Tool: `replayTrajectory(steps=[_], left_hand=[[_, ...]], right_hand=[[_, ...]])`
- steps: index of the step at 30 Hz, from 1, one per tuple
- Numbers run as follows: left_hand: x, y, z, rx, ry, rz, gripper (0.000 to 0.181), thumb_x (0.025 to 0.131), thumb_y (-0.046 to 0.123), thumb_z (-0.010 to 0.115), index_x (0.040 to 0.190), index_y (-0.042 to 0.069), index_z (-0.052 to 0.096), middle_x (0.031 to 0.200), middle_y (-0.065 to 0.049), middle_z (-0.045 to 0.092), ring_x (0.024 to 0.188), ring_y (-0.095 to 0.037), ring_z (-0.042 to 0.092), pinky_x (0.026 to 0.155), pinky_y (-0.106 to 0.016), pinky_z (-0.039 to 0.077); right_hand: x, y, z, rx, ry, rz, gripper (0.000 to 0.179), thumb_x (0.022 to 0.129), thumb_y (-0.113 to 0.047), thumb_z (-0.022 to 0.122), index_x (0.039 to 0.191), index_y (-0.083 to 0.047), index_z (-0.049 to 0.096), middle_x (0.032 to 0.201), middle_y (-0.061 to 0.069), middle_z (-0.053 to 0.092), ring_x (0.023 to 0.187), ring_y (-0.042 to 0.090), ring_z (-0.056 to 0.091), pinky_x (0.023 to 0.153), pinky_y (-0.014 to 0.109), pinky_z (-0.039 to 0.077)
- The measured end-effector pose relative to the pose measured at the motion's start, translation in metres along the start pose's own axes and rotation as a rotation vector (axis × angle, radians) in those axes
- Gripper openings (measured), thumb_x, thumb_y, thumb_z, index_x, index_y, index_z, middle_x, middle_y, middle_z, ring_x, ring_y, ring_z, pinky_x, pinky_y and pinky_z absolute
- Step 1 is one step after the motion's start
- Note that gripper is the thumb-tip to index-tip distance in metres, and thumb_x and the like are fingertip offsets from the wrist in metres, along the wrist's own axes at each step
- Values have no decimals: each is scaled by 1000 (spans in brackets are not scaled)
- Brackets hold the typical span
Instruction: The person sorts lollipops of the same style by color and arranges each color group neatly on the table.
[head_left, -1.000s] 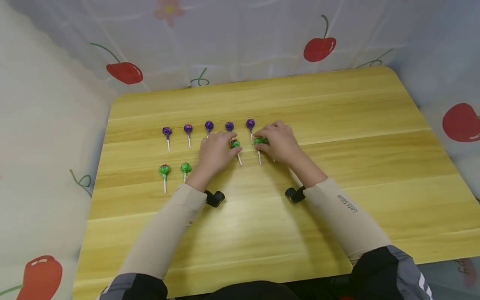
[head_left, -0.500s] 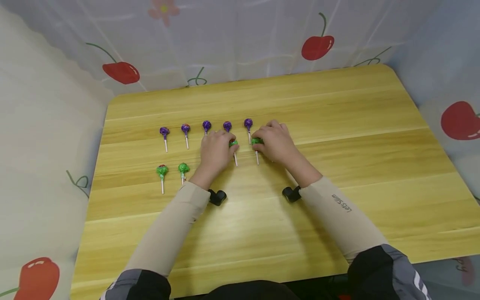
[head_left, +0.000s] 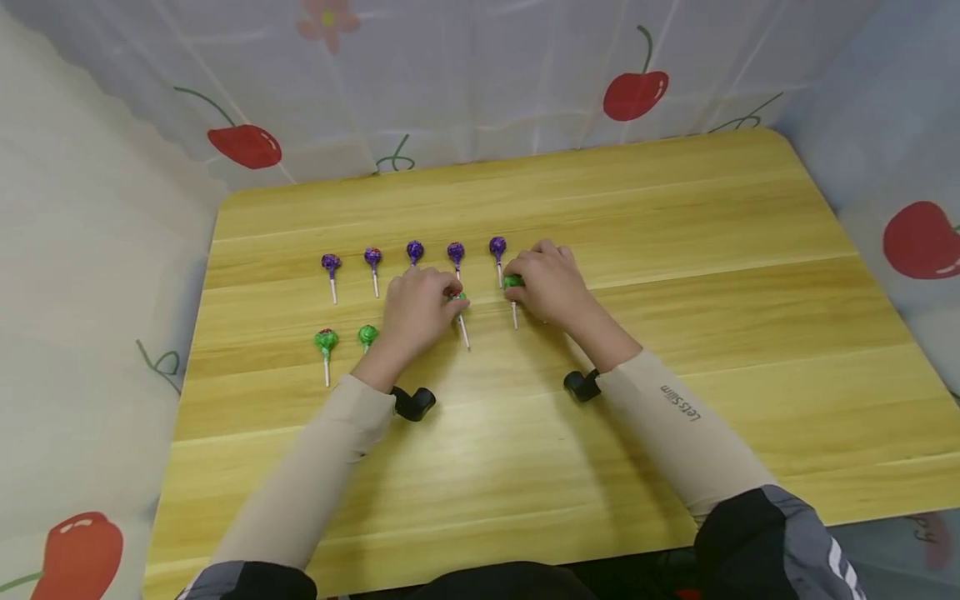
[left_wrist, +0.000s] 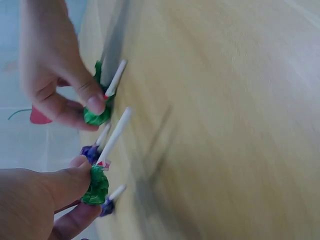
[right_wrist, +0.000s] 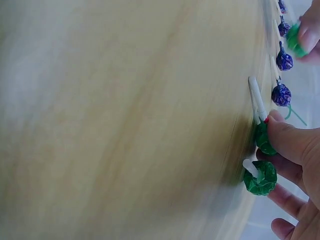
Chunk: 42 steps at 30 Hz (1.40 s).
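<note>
My left hand [head_left: 420, 310] pinches a green-wrapped lollipop [left_wrist: 96, 186] by its candy head, the white stick pointing back toward me. In the left wrist view this lollipop is above the wood, with a shadow beside it. To the right, my right hand [head_left: 551, 285] holds another green lollipop [right_wrist: 264, 137] between thumb and finger at the table. A further green lollipop [right_wrist: 261, 180] lies right by its other fingers; in the head view the hand mostly hides it. Purple lollipops [head_left: 498, 246] lie in a row just beyond both hands.
Two green lollipops, one at the far left [head_left: 326, 340] and one beside the left forearm [head_left: 367, 334], lie on the wooden table [head_left: 487, 483]. Curtains printed with cherries [head_left: 635, 96] hang along the table's back and sides.
My left hand now grips the green lollipop and has carried it left and a little toward me. The right hand has closed in on its green lollipop and stays near the same spot.
</note>
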<state>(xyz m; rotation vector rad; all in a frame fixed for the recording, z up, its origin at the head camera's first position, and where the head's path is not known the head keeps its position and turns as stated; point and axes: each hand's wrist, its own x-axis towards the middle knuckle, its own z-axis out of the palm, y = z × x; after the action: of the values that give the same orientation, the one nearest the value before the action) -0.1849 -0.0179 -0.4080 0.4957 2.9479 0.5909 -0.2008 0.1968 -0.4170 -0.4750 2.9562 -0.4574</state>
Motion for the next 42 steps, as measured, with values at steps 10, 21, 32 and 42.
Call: replayTrajectory(steps=[10, 21, 32, 42], left_hand=[[-25, -32, -19, 22, -42, -35, 23, 89, 33, 75, 101, 13, 76, 97, -3, 74, 89, -27, 52, 82, -42, 37], [-29, -43, -9, 61, -72, -26, 21, 86, 37, 77, 94, 17, 76, 93, 0, 72, 83, -24, 49, 78, -39, 36], [-30, -46, -7, 64, -57, -20, 24, 84, 38, 78, 98, 19, 78, 93, 1, 72, 82, -23, 51, 78, -39, 36], [-31, -46, -10, 72, -71, -19, 22, 83, 37, 80, 95, 18, 78, 95, 1, 73, 82, -23, 50, 80, -39, 35]], right_hand=[[-1, 0, -2, 20, -8, 21, 28, 90, -30, 74, 115, -17, 73, 116, 1, 71, 117, 26, 49, 91, 42, 33], [-1, 3, 1, 25, 2, 24, 26, 90, -31, 74, 113, -19, 74, 114, -1, 71, 115, 26, 49, 90, 44, 33], [-3, -4, -1, -38, 21, -13, 23, 90, -31, 74, 110, -19, 75, 110, 1, 72, 117, 29, 49, 95, 48, 34], [-3, -40, 0, -94, 39, -130, 21, 87, -33, 77, 105, -21, 74, 106, -2, 73, 109, 25, 49, 84, 40, 35]])
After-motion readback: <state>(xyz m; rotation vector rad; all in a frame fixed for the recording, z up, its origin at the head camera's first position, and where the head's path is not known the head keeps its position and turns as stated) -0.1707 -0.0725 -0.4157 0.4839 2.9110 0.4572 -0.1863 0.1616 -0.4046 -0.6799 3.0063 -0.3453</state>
